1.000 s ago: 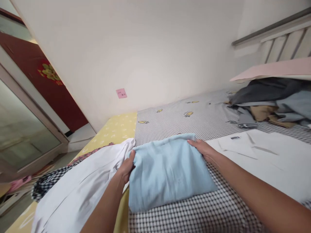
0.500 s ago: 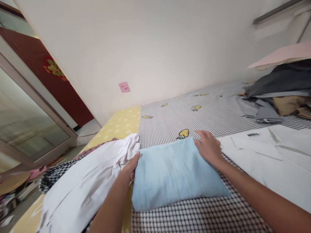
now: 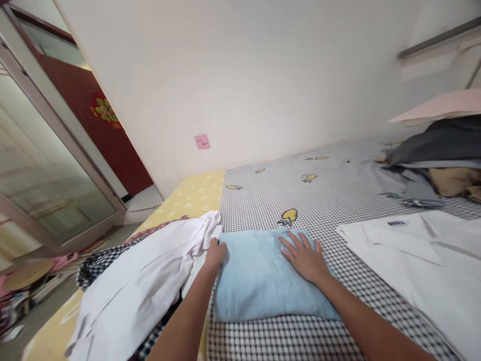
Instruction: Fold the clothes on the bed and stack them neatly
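The blue cloth (image 3: 255, 281) lies under the right grip (image 3: 307, 261), spread flat; the left grip (image 3: 216, 253), curled, touches its left edge, hold unclear.

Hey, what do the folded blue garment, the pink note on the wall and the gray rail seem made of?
The blue garment looks like soft, matte fabric, perhaps cotton: it wrinkles gently without shine. The pink note is probably matte paper, being thin and flat with dark marks. The gray rail could be metal or plastic; its smooth, straight surface leaves that open.
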`<action>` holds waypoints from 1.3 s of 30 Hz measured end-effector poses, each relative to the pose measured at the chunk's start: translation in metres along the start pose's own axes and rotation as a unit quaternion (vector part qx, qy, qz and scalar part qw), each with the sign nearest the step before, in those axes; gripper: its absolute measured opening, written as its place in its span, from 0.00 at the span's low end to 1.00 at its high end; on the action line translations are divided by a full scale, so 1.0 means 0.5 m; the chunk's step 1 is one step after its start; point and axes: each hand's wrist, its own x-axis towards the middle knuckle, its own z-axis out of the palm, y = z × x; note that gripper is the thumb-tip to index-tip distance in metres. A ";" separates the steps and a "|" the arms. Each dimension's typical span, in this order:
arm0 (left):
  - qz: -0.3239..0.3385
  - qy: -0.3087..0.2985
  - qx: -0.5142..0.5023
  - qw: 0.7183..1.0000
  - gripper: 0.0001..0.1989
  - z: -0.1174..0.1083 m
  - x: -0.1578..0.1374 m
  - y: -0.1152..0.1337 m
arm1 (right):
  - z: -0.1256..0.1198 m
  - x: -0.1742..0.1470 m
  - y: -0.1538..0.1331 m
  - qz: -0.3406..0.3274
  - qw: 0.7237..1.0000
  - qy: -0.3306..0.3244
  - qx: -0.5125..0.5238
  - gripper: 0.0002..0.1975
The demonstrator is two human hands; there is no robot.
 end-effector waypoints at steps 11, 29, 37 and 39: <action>0.296 -0.023 0.468 0.832 0.26 0.124 -0.125 -0.055 | -0.013 -0.004 -0.011 0.008 1.000 -0.005 0.006 0.27; 0.227 -0.014 0.459 0.859 0.27 0.133 -0.116 -0.108 | -0.092 -0.134 -0.102 -0.126 0.989 0.046 0.063 0.24; 0.218 -0.033 0.453 0.864 0.28 0.130 -0.111 -0.105 | -0.026 -0.195 -0.102 -0.155 0.982 -0.013 0.103 0.26; 0.206 -0.053 0.445 0.870 0.28 0.124 -0.112 -0.100 | -0.031 -0.191 -0.103 -0.155 0.982 -0.017 0.103 0.26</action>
